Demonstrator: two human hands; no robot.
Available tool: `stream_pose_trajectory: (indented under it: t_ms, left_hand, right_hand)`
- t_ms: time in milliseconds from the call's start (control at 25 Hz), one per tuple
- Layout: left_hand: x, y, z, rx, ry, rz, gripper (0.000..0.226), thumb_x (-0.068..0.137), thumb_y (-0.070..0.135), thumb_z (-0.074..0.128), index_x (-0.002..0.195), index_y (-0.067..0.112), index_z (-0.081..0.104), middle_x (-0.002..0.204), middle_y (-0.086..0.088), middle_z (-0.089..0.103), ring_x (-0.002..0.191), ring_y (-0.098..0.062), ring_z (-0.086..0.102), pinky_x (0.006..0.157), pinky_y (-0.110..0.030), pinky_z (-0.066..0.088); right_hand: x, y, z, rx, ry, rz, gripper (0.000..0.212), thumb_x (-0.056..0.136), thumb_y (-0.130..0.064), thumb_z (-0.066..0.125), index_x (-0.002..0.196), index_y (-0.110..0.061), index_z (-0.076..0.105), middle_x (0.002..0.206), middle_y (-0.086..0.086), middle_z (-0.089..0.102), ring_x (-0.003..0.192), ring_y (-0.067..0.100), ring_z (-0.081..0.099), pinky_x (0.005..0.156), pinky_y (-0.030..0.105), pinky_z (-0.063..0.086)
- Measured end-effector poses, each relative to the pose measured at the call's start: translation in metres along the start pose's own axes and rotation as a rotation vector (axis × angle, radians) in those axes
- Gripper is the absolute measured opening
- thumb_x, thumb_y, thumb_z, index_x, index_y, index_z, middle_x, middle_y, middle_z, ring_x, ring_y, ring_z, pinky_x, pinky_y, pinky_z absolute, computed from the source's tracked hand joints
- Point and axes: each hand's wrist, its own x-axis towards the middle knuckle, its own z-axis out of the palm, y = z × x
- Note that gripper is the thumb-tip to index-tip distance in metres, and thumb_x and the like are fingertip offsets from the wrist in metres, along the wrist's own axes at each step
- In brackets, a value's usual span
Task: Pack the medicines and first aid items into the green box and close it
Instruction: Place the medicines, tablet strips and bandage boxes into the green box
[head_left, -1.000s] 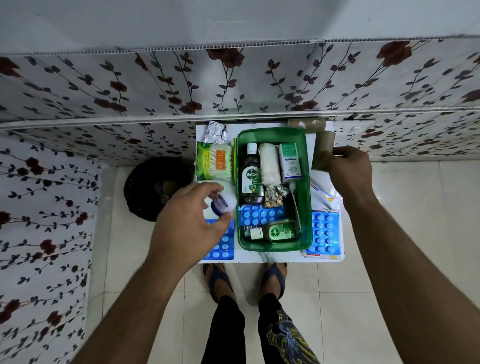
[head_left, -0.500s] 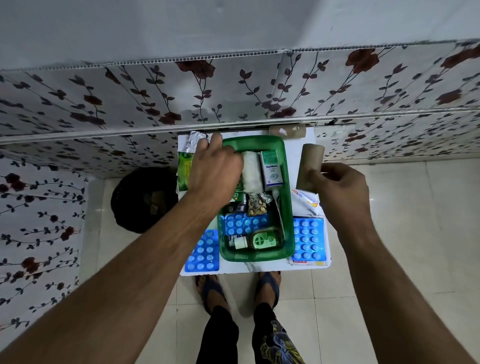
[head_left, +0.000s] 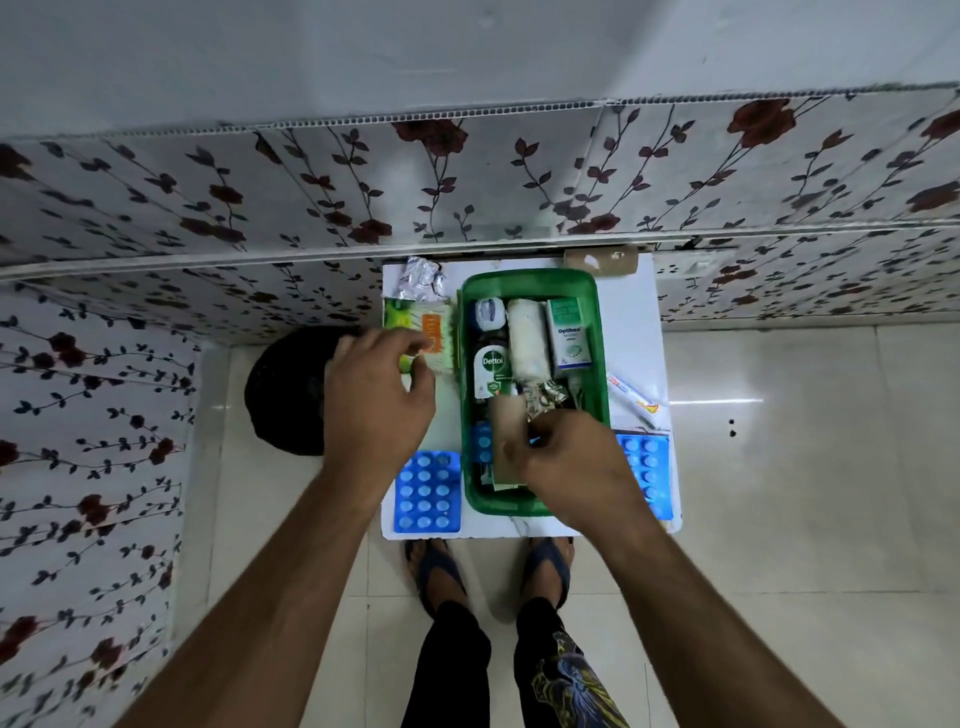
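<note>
- The translucent green plastic box (head_left: 535, 280) stands open in the middle of the small white table (head_left: 631, 332), its long side running from 12 to 6 o'clock.
- Inside it, at 12 o'clock, lie a small white jar with a blue lid (head_left: 489, 314), a white gauze roll (head_left: 528, 338) and a white-and-green Optibex carton (head_left: 569, 332); a brown Dettol bottle (head_left: 491, 371) lies below the jar, and crumpled foil strips (head_left: 545, 402) sit near the centre.
- Outside the box at 9 o'clock lies a green-and-orange packet of cotton buds (head_left: 436, 332), with a silver foil strip (head_left: 422, 278) above it at 11 o'clock.
- A blue blister pack of round tablets (head_left: 427, 491) lies at 7 o'clock, another blue blister pack (head_left: 647, 473) at 4 o'clock, and a white ointment tube (head_left: 634, 397) at 3 o'clock.
- A tan cardboard roll (head_left: 600, 261) rests at the table's far edge at 1 o'clock.
- The left hand (head_left: 382, 395) hovers over the packet's near end, fingers loosely curled and apart, fingertips (head_left: 410, 340) on or just above it; I cannot tell which.
- The right hand (head_left: 574, 462) reaches into the box's near half, fingers pinched on a flat tan cardboard piece (head_left: 506, 441), covering what lies beneath.
- A black round basket (head_left: 283, 395) stands on the floor at 9 o'clock, against the floral wall panels (head_left: 260, 197); open tiled floor (head_left: 805, 467) lies at 3 o'clock.
</note>
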Motion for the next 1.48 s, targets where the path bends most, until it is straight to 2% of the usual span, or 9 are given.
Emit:
stream_pose_trajectory:
  t_ms: [240,480,600,720,880,1040,1200,1320,1480]
  left_hand:
    - [-0.037,-0.041,0.017,-0.111,-0.169,-0.11,0.022,0.083,0.013,0.062,0.101,0.021,0.07,0.1,0.004,0.065,0.087,-0.017,0.058,0.075,-0.028,0.044]
    - [-0.057,-0.054,0.019,-0.172,-0.229,-0.218,0.022,0.084,0.008,0.062,0.101,0.02,0.069,0.1,0.004,0.064,0.079,-0.011,0.06,0.071,-0.025,0.047]
    - [-0.067,-0.067,0.017,-0.089,-0.266,-0.335,0.02,0.081,0.022,0.071,0.099,0.021,0.063,0.094,0.002,0.06,0.081,-0.014,0.06,0.065,-0.027,0.043]
    - [-0.078,-0.069,0.023,-0.012,-0.381,-0.442,0.052,0.067,0.041,0.082,0.104,0.02,0.052,0.099,0.004,0.054,0.084,-0.015,0.055,0.065,-0.029,0.039]
    - [-0.085,-0.056,0.035,-0.039,-0.384,-0.465,0.069,0.061,0.033,0.087,0.112,0.018,0.044,0.105,0.005,0.045,0.085,-0.015,0.047,0.069,-0.029,0.037]
    - [-0.082,-0.059,0.04,-0.01,-0.373,-0.467,0.058,0.059,0.027,0.087,0.1,0.018,0.045,0.098,0.002,0.05,0.082,-0.017,0.05,0.064,-0.03,0.036]
    - [-0.074,-0.06,0.025,-0.124,-0.364,-0.515,0.039,0.064,0.017,0.083,0.08,0.018,0.047,0.074,0.001,0.057,0.07,-0.022,0.056,0.056,-0.033,0.038]
    - [-0.053,-0.059,-0.013,-0.28,-0.344,-0.506,0.028,0.07,0.006,0.079,0.083,0.023,0.062,0.076,0.006,0.065,0.075,-0.023,0.062,0.071,-0.035,0.053]
    - [-0.016,-0.01,-0.052,-0.51,-0.255,-0.405,0.038,0.074,0.009,0.077,0.092,0.041,0.069,0.094,0.013,0.07,0.091,-0.02,0.07,0.084,-0.045,0.056]
  right_hand:
    - [0.011,0.003,0.032,-0.182,-0.026,-0.03,0.029,0.088,-0.041,0.052,0.099,-0.017,0.065,0.094,0.01,0.072,0.09,0.035,0.066,0.07,0.032,0.05]
    - [0.009,0.004,0.023,-0.143,-0.03,-0.023,0.028,0.08,-0.043,0.066,0.097,-0.021,0.066,0.087,0.003,0.072,0.082,0.026,0.068,0.069,0.032,0.053]
    - [0.005,0.011,-0.026,0.047,0.246,-0.03,0.02,0.083,-0.033,0.071,0.102,-0.027,0.069,0.081,-0.006,0.072,0.072,0.016,0.068,0.068,0.029,0.052]
    - [0.03,0.042,-0.064,-0.024,0.504,0.013,0.021,0.086,-0.021,0.064,0.106,-0.024,0.07,0.091,-0.003,0.072,0.082,0.021,0.066,0.071,0.026,0.041]
    - [0.076,0.079,-0.054,-0.292,0.262,0.049,0.036,0.084,-0.025,0.067,0.119,-0.022,0.066,0.115,0.005,0.07,0.101,0.027,0.065,0.082,0.034,0.05]
    - [0.092,0.082,-0.044,-0.347,0.255,0.02,0.03,0.08,-0.027,0.071,0.109,-0.024,0.066,0.108,0.006,0.069,0.097,0.029,0.064,0.078,0.036,0.052]
    - [0.096,0.081,-0.049,-0.286,0.236,0.016,0.029,0.078,-0.026,0.075,0.105,-0.019,0.069,0.105,0.008,0.071,0.094,0.03,0.063,0.074,0.032,0.046]
    - [0.09,0.077,-0.063,-0.247,0.297,0.007,0.026,0.079,-0.023,0.076,0.103,-0.016,0.069,0.105,0.009,0.071,0.094,0.029,0.063,0.072,0.03,0.041]
    - [0.072,0.072,-0.078,-0.073,0.387,0.03,0.024,0.079,-0.024,0.076,0.1,-0.016,0.066,0.098,0.004,0.071,0.084,0.024,0.062,0.07,0.028,0.038]
